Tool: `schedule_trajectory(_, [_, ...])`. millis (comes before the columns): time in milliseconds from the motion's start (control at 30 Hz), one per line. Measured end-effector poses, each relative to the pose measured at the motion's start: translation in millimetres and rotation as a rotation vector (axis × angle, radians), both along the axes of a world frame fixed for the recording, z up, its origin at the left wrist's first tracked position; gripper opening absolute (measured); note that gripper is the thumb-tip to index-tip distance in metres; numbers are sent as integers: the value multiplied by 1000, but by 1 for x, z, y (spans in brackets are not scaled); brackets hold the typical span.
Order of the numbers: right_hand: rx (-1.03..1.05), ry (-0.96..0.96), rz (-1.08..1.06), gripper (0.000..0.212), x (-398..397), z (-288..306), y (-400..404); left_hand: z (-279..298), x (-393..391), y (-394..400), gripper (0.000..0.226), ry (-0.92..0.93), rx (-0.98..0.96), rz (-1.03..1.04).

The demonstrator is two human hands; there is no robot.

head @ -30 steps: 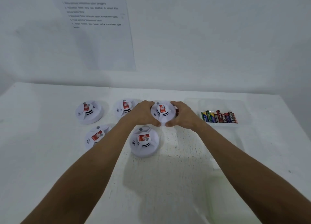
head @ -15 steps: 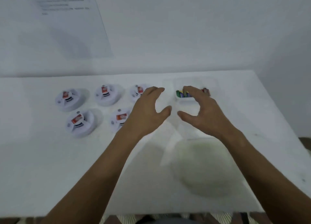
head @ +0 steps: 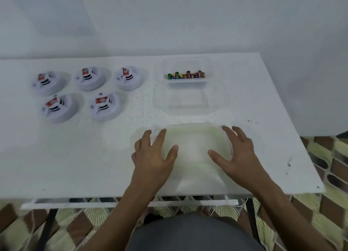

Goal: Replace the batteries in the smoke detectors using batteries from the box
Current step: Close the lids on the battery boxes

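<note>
Several white round smoke detectors with red labels sit on the left half of the white table (head: 75,156), among them the front right one (head: 104,107) and the back right one (head: 129,78). A clear plastic box (head: 185,82) at the back right holds a row of coloured batteries (head: 186,75). My left hand (head: 152,154) and my right hand (head: 235,152) lie with spread fingers at the two sides of a translucent greenish container (head: 192,149) near the front edge. Neither hand holds anything.
A second clear shallow container or lid (head: 186,103) lies between the battery box and the greenish container. The table's front edge (head: 131,196) and right edge are close to my hands. A sheet of paper (head: 52,11) hangs on the wall.
My hands have let go of the back right smoke detector and pulled back toward the front edge. They now flank the greenish container, and the view has tilted down.
</note>
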State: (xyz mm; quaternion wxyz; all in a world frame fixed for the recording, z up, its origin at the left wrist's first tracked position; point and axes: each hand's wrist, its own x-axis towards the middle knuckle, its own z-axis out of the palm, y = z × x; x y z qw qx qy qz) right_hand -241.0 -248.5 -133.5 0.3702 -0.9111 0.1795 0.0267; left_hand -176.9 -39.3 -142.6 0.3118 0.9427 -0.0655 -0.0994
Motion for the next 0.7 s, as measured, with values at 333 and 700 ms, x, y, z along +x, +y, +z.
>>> schedule_trajectory(333, [92,-66,6,77,-3,-2,16,-5,-16,-14,58,-49,-7,105])
schedule_trajectory(700, [20,-306,1,82,55,72,-2,73,54,-31,68,-219,-282,70])
